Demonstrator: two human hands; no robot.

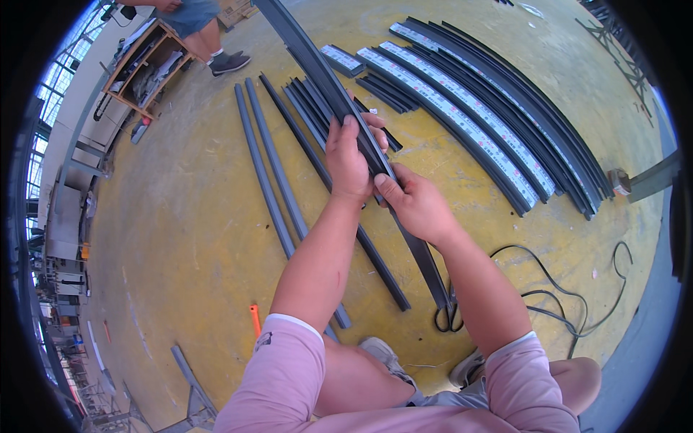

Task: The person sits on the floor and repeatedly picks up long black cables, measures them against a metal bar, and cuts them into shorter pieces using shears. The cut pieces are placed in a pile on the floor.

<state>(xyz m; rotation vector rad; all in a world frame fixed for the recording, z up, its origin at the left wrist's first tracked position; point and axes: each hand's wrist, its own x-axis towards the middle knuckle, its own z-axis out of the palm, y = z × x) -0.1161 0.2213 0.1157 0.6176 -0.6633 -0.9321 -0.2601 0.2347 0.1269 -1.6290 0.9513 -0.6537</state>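
A long dark profile strip (319,67) runs from the top of the view down between my hands, with a flat dark lower part that reaches towards my feet. My left hand (348,154) is closed around it near the middle of the view. Just below, my right hand (412,203) grips the same strip, the thumb lying on top. Black-handled scissors (449,320) lie on the floor by the strip's lower end, partly hidden. Beneath and left of my hands, several loose dark profiles (270,168) lie side by side on the yellow floor.
At the right lie bundled dark profiles with printed white film (455,116). A short wrapped bundle (342,59) is near the top. A black cable (563,289) loops at lower right. An orange-handled tool (255,320) lies left. Another person (200,32) stands beside a wooden shelf (146,67).
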